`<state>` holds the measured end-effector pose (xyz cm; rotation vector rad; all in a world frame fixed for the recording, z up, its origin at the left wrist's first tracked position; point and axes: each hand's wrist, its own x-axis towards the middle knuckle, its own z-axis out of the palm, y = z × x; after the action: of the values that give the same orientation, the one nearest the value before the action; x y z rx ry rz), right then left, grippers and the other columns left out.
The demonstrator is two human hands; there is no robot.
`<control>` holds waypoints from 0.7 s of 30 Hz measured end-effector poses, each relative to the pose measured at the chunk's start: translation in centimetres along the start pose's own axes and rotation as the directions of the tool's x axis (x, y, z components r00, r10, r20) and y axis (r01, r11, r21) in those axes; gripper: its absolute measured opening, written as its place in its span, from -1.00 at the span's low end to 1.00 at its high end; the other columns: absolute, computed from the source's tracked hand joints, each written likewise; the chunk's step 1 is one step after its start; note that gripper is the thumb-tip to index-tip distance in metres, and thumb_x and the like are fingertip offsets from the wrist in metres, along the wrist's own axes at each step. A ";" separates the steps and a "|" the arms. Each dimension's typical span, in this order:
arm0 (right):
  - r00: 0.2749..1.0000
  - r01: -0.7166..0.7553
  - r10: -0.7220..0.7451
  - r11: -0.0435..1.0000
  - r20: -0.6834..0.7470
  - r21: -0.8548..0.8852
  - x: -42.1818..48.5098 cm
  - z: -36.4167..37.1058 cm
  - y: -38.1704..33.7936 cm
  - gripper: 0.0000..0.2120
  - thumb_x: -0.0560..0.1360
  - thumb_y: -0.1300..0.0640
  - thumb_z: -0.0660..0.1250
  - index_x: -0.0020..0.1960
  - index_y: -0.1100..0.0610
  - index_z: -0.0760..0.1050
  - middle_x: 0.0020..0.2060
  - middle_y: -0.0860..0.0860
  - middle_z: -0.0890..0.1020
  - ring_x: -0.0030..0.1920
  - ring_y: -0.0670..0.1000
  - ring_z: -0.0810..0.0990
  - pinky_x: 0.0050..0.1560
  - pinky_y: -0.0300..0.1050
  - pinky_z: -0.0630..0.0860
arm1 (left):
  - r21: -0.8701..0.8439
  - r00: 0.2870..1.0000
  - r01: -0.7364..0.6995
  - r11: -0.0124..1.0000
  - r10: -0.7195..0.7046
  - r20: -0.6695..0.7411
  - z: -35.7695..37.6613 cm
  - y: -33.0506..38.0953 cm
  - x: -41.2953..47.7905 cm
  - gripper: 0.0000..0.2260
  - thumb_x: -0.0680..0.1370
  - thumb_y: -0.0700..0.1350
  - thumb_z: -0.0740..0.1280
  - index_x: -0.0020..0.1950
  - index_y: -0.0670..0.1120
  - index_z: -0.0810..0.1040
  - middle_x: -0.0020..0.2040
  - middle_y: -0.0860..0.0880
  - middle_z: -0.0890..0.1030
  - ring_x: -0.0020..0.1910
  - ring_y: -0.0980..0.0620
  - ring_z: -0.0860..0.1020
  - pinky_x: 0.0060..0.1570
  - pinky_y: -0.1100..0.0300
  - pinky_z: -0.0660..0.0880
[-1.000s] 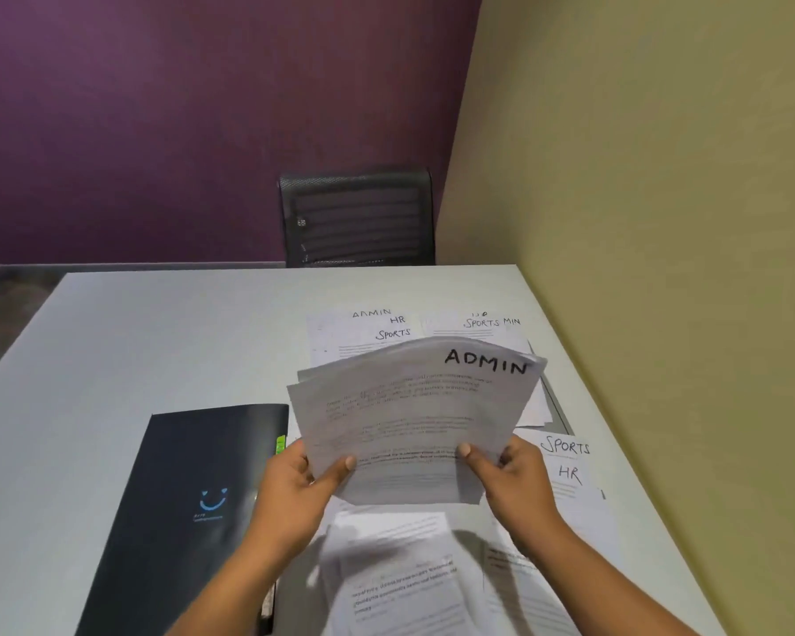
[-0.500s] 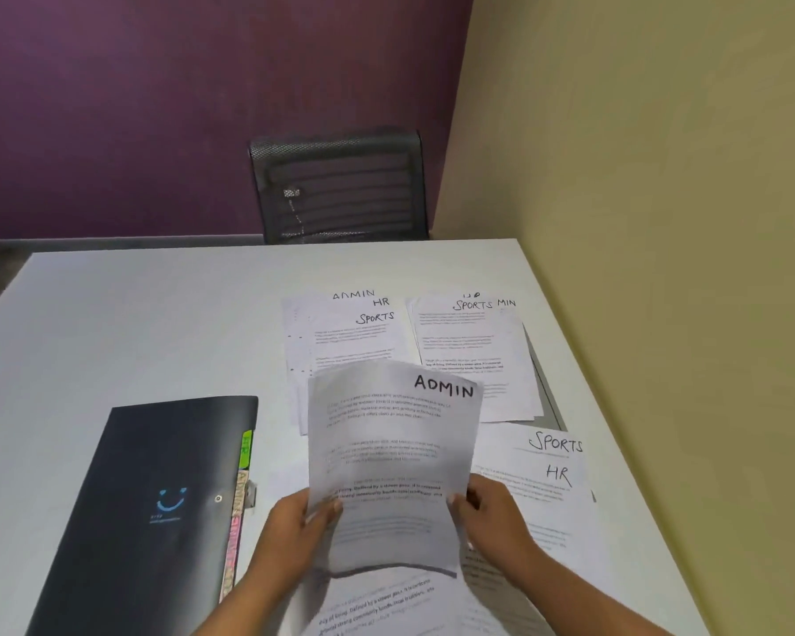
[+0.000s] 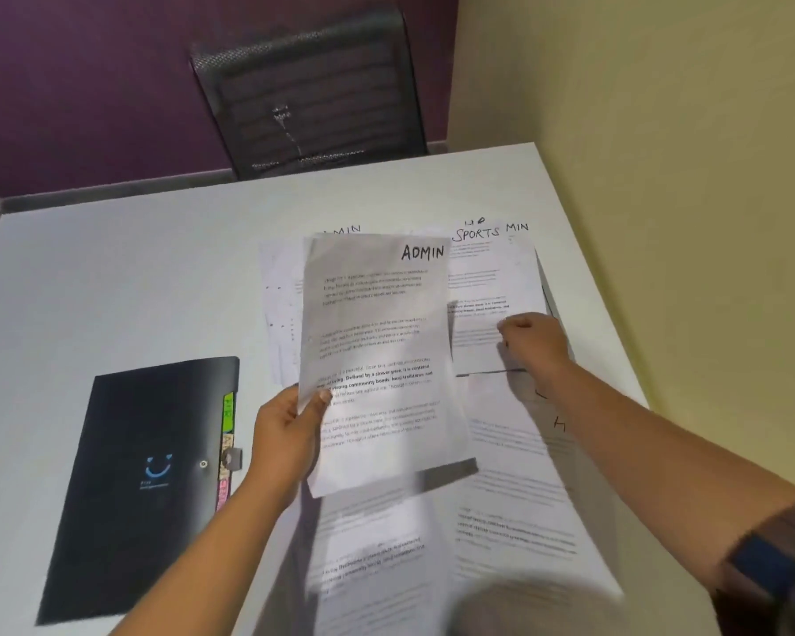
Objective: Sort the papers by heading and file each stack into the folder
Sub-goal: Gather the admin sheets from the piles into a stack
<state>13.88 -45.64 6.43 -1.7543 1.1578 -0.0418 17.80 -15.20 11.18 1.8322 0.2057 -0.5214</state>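
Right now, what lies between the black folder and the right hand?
In the head view, the left hand holding up the ADMIN sheet sits between the black folder and the right hand.

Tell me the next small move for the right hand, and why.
Probably lift the top white printed sheet headed SPORTS off its pile. The right hand rests closed on that sheet, while the left hand holds the white ADMIN-headed sheets up. The black plastic folder lies shut, so sorting seems unfinished.
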 end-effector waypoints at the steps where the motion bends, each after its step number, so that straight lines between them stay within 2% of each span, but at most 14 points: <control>1: 0.999 -0.009 0.004 0.995 -0.042 -0.103 1.2 -0.2 0.2 -0.75 0.52 0.13 0.36 0.06 0.29 0.64 0.03 0.16 0.69 0.07 0.15 0.64 0.01 -0.09 0.56 | -0.009 1.000 0.008 1.000 -0.008 -0.006 0.3 0.1 0.4 -0.85 0.60 -0.18 0.32 -0.05 0.06 0.62 -0.13 0.06 0.71 -0.23 0.09 0.66 -0.20 0.19 0.58; 2: 0.998 -0.023 0.012 0.983 -0.061 -0.180 2.1 -0.2 0.4 -0.72 0.53 0.10 0.34 0.07 0.30 0.62 0.05 0.17 0.68 0.12 0.19 0.62 0.04 -0.06 0.54 | -0.016 1.000 0.019 1.000 -0.019 -0.014 0.5 0.0 0.8 -0.85 0.60 -0.18 0.33 -0.04 0.06 0.63 -0.10 0.05 0.72 -0.16 0.06 0.67 -0.10 0.13 0.59; 4: 0.998 -0.051 0.040 0.959 -0.047 -0.278 3.0 0.1 0.8 -0.72 0.51 -0.01 0.35 -0.08 0.23 0.53 -0.07 0.15 0.66 -0.02 0.21 0.63 -0.17 -0.09 0.52 | -0.035 0.999 0.037 0.999 -0.038 -0.029 1.0 0.0 1.4 -0.88 0.59 -0.18 0.34 0.03 0.00 0.65 -0.10 -0.02 0.72 -0.11 -0.02 0.66 0.00 0.07 0.56; 5: 0.997 -0.069 0.059 0.942 -0.040 -0.327 3.2 0.4 0.9 -0.67 0.47 -0.09 0.38 -0.11 0.20 0.49 -0.07 0.14 0.64 -0.11 0.18 0.60 -0.24 -0.12 0.47 | -0.039 0.999 0.035 0.999 -0.037 -0.029 1.2 0.0 1.7 -0.87 0.59 -0.18 0.34 0.08 -0.05 0.65 -0.14 -0.10 0.72 -0.15 -0.06 0.63 -0.05 0.07 0.53; 6: 0.996 -0.085 0.075 0.922 -0.042 -0.377 3.5 0.8 1.1 -0.59 0.42 -0.18 0.40 -0.07 0.18 0.48 0.00 0.14 0.62 -0.13 0.17 0.57 -0.23 -0.13 0.45 | -0.039 0.999 0.029 0.999 -0.030 -0.031 1.5 0.0 1.8 -0.85 0.59 -0.17 0.34 0.13 -0.11 0.64 -0.16 -0.26 0.68 -0.14 0.05 0.51 -0.13 0.05 0.52; 7: 0.995 -0.094 0.079 0.900 -0.052 -0.425 3.6 1.0 1.2 -0.49 0.37 -0.23 0.42 0.03 0.18 0.49 0.08 0.14 0.59 -0.08 0.17 0.57 -0.19 -0.11 0.47 | -0.034 0.999 0.026 0.999 -0.027 -0.041 1.8 0.1 2.0 -0.82 0.59 -0.17 0.34 0.16 -0.16 0.63 -0.09 -0.43 0.61 -0.30 -0.32 0.55 -0.17 -0.07 0.54; 8: 0.993 -0.113 0.086 0.874 -0.078 -0.473 3.8 1.3 1.2 -0.40 0.33 -0.25 0.44 0.14 0.18 0.47 0.14 0.13 0.56 0.03 0.19 0.58 -0.11 -0.06 0.51 | -0.037 0.999 0.024 0.999 -0.026 -0.048 2.0 0.0 2.1 -0.80 0.60 -0.18 0.33 0.18 -0.20 0.62 0.02 -0.49 0.56 -0.03 -0.56 0.44 -0.12 -0.27 0.54; 10: 0.987 -0.157 0.113 0.848 -0.117 -0.506 4.2 1.4 1.6 -0.28 0.29 -0.19 0.49 0.29 0.16 0.37 0.20 0.11 0.55 0.18 0.22 0.55 0.06 0.07 0.53 | -0.059 0.998 0.034 0.998 -0.037 -0.053 2.3 0.2 2.1 -0.78 0.60 -0.18 0.33 0.20 -0.23 0.61 0.02 -0.49 0.56 0.11 -0.53 0.33 -0.02 -0.42 0.43; 11: 0.985 -0.173 0.137 0.860 -0.109 -0.480 4.5 1.4 1.7 -0.25 0.30 -0.15 0.52 0.33 0.16 0.32 0.19 0.10 0.56 0.19 0.22 0.54 0.08 0.08 0.52 | -0.067 0.997 0.038 0.997 -0.042 -0.061 2.5 0.3 2.2 -0.79 0.60 -0.18 0.33 0.19 -0.23 0.61 -0.07 -0.47 0.59 -0.13 -0.60 0.40 -0.09 -0.39 0.46; 12: 0.984 -0.180 0.157 0.883 -0.089 -0.432 4.7 1.3 1.9 -0.24 0.32 -0.10 0.55 0.34 0.17 0.29 0.16 0.10 0.57 0.15 0.20 0.56 0.02 0.02 0.54 | -0.071 0.997 0.040 0.997 -0.044 -0.061 2.6 0.4 2.2 -0.79 0.60 -0.18 0.33 0.19 -0.22 0.61 -0.12 -0.44 0.61 0.09 -0.08 0.32 -0.13 -0.36 0.49; 13: 0.984 -0.177 0.168 0.905 -0.058 -0.387 4.8 1.1 1.9 -0.28 0.34 -0.04 0.56 0.32 0.19 0.30 0.10 0.10 0.58 0.03 0.15 0.58 -0.12 -0.06 0.53 | -0.069 0.997 0.047 0.996 -0.051 -0.064 2.7 0.4 2.3 -0.78 0.60 -0.17 0.33 0.19 -0.22 0.61 -0.07 -0.47 0.59 0.15 -0.53 0.29 -0.09 -0.40 0.46; 14: 0.987 -0.158 0.161 0.920 -0.024 -0.359 5.1 1.0 1.9 -0.38 0.36 0.01 0.56 0.26 0.21 0.35 0.04 0.09 0.59 -0.12 0.08 0.57 -0.28 -0.15 0.46 | -0.070 0.997 0.050 0.996 -0.054 -0.059 2.7 0.5 2.3 -0.78 0.60 -0.17 0.32 0.20 -0.23 0.60 0.02 -0.52 0.54 0.11 -0.61 0.31 0.00 -0.45 0.40; 17: 0.994 -0.106 0.112 0.916 -0.007 -0.387 6.0 0.7 2.1 -0.75 0.42 0.08 0.47 -0.08 0.20 0.47 -0.05 0.13 0.66 -0.31 0.04 0.50 -0.36 -0.20 0.42 | -0.069 0.997 0.053 0.996 -0.057 -0.054 3.0 1.1 2.3 -0.76 0.60 -0.19 0.31 0.22 -0.27 0.58 0.13 -0.60 0.42 0.09 -0.68 0.31 0.13 -0.48 0.27; 21: 0.992 -0.121 0.105 0.916 -0.064 -0.383 6.0 0.5 2.3 -0.84 0.41 0.11 0.40 -0.22 0.17 0.47 -0.13 0.12 0.66 -0.25 0.11 0.55 -0.29 -0.17 0.48 | -0.067 0.998 0.055 0.996 -0.058 -0.040 3.3 1.5 2.0 -0.76 0.60 -0.22 0.31 0.21 -0.32 0.56 0.13 -0.62 0.39 0.07 -0.69 0.28 0.22 -0.34 0.33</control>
<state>15.87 -49.63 1.80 -2.0321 1.3663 0.2361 19.33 -19.04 10.75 1.7786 0.3005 -0.5097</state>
